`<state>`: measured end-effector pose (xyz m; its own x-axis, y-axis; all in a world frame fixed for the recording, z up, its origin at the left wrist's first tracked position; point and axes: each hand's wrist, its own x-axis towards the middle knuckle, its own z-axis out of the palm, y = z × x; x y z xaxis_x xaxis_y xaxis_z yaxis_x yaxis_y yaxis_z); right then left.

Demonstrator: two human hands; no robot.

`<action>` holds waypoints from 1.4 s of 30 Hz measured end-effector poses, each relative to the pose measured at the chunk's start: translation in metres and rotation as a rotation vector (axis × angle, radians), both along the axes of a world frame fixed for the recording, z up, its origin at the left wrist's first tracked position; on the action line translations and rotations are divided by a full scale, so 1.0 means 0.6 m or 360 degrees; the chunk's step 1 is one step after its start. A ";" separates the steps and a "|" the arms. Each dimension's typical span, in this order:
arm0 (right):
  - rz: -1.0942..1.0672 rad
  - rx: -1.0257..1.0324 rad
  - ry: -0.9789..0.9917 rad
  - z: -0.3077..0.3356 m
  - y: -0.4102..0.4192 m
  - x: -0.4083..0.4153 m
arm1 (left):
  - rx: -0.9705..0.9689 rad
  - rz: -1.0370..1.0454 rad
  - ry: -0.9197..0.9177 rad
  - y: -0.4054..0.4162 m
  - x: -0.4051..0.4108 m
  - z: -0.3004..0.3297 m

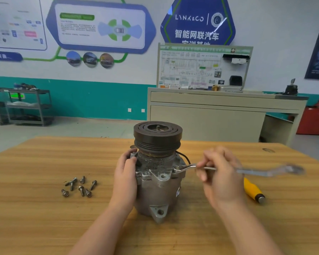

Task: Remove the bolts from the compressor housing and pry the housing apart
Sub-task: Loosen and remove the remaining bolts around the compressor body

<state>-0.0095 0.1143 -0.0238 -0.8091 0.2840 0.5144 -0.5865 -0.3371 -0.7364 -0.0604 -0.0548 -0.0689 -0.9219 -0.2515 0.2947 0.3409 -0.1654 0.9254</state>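
A: Bright, even indoor light; only soft shadows under the compressor point(157, 183) on the table point(35, 208).

B: Blur?

A: The wrench point(250, 171) smears at right centre. Upper-left posters point(99, 27) are soft, and straight lines bow toward the edges.

B: Glare?

A: A streak on the blue sign point(197, 21).

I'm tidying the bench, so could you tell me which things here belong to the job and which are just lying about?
In use: compressor, wrench, removed bolts, left hand, right hand.
Lying about: yellow-handled tool, wall posters, grey cabinet, red bin, shelving carts.

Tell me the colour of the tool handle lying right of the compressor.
Yellow handle, grey end cap; head view.
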 end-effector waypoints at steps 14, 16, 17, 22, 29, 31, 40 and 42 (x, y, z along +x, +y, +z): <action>0.0205 -0.0354 -0.0337 0.014 0.032 -0.034 | -0.0011 -0.0002 0.0057 -0.003 -0.006 -0.009; 0.0126 -0.0244 -0.0315 0.009 0.022 -0.014 | -0.0036 -0.0012 0.0060 -0.003 -0.006 -0.009; 0.0093 -0.0207 -0.0290 0.007 0.018 -0.006 | -0.0040 -0.0012 0.0061 -0.003 -0.006 -0.009; -0.0267 0.0057 -0.0059 -0.005 -0.012 0.030 | -0.0046 0.0008 0.0062 -0.006 -0.005 -0.007; -0.1124 0.0540 0.0219 -0.048 -0.099 0.051 | -0.0076 0.0024 0.0062 -0.004 -0.003 -0.005; -0.0967 0.0360 0.0195 -0.043 -0.083 0.050 | -0.0070 -0.0001 0.0045 -0.006 -0.003 -0.006; 0.0541 -0.0147 -0.0663 0.025 0.018 -0.093 | -0.0031 -0.0010 0.0093 -0.002 -0.006 -0.007; 0.0640 -0.0362 -0.0679 0.027 0.023 -0.103 | -0.0043 -0.0012 0.0118 -0.002 -0.005 -0.007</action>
